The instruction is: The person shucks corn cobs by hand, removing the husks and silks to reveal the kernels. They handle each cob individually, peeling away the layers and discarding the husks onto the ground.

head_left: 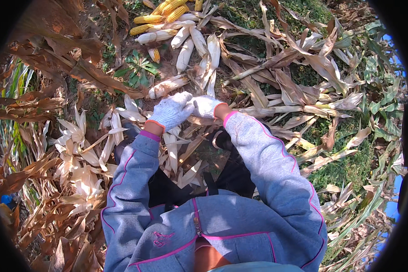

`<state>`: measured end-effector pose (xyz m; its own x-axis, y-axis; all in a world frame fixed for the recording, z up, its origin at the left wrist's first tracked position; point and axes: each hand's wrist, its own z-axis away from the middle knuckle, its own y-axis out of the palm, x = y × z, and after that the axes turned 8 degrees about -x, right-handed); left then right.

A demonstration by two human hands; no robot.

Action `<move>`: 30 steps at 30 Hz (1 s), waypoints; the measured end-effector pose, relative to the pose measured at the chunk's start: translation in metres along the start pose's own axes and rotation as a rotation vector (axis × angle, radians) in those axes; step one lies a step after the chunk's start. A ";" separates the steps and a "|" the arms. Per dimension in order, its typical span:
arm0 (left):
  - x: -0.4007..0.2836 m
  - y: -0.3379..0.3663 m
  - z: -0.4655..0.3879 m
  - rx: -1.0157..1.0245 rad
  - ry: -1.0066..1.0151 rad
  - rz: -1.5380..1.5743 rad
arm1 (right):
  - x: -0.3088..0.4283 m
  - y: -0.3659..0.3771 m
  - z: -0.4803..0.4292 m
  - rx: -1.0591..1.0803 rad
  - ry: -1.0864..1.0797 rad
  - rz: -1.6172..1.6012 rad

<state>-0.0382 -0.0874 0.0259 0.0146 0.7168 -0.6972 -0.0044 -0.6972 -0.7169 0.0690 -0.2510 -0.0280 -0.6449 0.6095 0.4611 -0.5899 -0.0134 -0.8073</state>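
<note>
My left hand (175, 108), in a white knitted glove with an orange cuff, meets my right hand (205, 106), gloved alike, at the middle of the view. The fingers of both are bent and partly hidden by the gloves, so whether either grips something cannot be told. Just beyond my left hand lies a corn ear (167, 86) with pale husk and silk on it. Farther up are several ears in white inner husk (185, 55) and a heap of bare yellow corn ears (146, 19). Loose dry husks (171, 149) lie beneath my hands.
Dry cornstalks with husks (292, 108) lie across the ground at right. Stripped pale husks (83, 176) are heaped at left, near brown standing leaves (81, 68). A green weed (137, 69) grows beyond my left hand. Bent legs in dark trousers (236, 170) flank the husks.
</note>
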 end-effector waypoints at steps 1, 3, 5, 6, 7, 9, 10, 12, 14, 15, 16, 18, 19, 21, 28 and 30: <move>0.003 0.003 -0.005 0.049 0.070 -0.117 | -0.016 -0.001 -0.011 -0.058 0.015 -0.018; 0.011 0.014 -0.010 0.175 0.020 -0.301 | -0.051 -0.002 -0.025 -0.174 0.121 -0.234; 0.019 0.025 -0.010 0.225 -0.016 -0.367 | -0.086 -0.004 -0.043 -0.100 0.273 -0.090; 0.023 0.030 -0.010 0.240 -0.004 -0.399 | -0.101 -0.002 -0.047 -0.143 0.335 -0.127; 0.027 0.034 -0.011 0.307 -0.016 -0.439 | -0.116 0.001 -0.050 -0.200 0.403 -0.171; 0.030 0.042 -0.013 0.507 -0.072 -0.522 | -0.141 0.006 -0.059 -0.255 0.482 -0.186; 0.029 0.045 -0.012 0.340 0.022 -0.461 | -0.153 0.008 -0.065 -0.266 0.562 -0.281; 0.023 0.049 -0.016 0.029 0.250 -0.422 | -0.170 0.013 -0.079 -0.383 0.627 -0.256; 0.016 0.050 -0.021 -0.169 0.391 -0.368 | -0.185 0.015 -0.097 -0.533 0.719 -0.256; 0.012 0.051 -0.024 -0.213 0.409 -0.341 | -0.193 0.013 -0.107 -0.552 0.716 -0.190; 0.009 0.049 -0.023 -0.064 0.339 -0.331 | -0.199 0.013 -0.116 -0.630 0.738 -0.197; 0.003 0.046 -0.023 -0.041 0.315 -0.395 | -0.210 0.015 -0.131 -0.730 0.793 -0.222; 0.001 0.043 -0.021 -0.033 0.316 -0.447 | -0.216 0.014 -0.139 -0.714 0.837 -0.230; -0.005 0.042 -0.022 0.144 0.213 -0.454 | -0.224 0.016 -0.153 -0.747 0.885 -0.167; -0.013 0.044 -0.023 0.271 0.110 -0.393 | -0.235 0.014 -0.198 -0.616 1.066 -0.165; -0.011 0.047 -0.023 0.222 0.118 -0.447 | -0.237 0.014 -0.203 -0.554 1.128 -0.180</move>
<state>-0.0155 -0.1286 -0.0003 0.1760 0.9290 -0.3255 -0.1843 -0.2937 -0.9380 0.3122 -0.2348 -0.2231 0.3542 0.9060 0.2317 -0.1683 0.3054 -0.9372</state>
